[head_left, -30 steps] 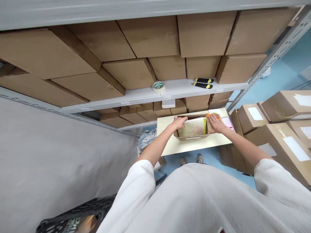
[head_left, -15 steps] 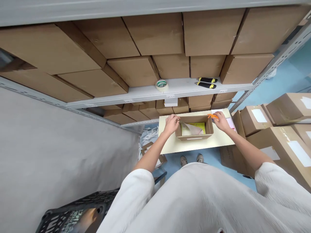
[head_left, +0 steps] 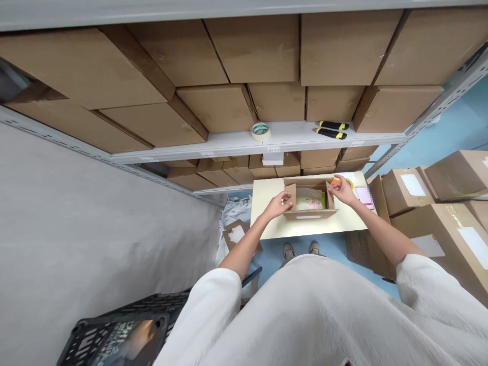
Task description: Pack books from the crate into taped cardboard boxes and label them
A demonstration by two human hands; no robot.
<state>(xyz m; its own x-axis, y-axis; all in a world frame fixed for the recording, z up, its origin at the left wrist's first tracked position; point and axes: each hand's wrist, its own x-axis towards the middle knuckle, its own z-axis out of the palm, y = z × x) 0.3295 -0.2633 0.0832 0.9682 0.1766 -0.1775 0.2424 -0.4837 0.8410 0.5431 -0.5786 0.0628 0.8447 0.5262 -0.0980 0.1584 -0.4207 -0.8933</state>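
Note:
An upright cardboard box (head_left: 309, 215) stands with its top uncovered on a cream table. Inside lies a thin translucent sheet (head_left: 308, 193) over something pale with a pink print, with a yellow-green edge (head_left: 324, 200) at the right. My left hand (head_left: 277, 206) has its fingers curled at the box's left flap (head_left: 290, 195). At the opposite end, my right hand (head_left: 342, 191) pinches the right flap. Just behind the right hand rests an orange object (head_left: 335, 181), partly hidden, beside a yellow tape roll (head_left: 349, 183).
On the grey shelf (head_left: 290, 136) lie a white tape roll (head_left: 261, 132) and two black-and-yellow utility knives (head_left: 331, 129). Cartons (head_left: 423, 223) are stacked at the right. A phone-like pink-white item (head_left: 365, 197) lies on the table (head_left: 263, 223). A black crate (head_left: 125, 330) stands lower left.
My right hand has let go of the orange object and moved to the box's right flap. My left hand has come down to the left flap. The sheet inside lies flatter.

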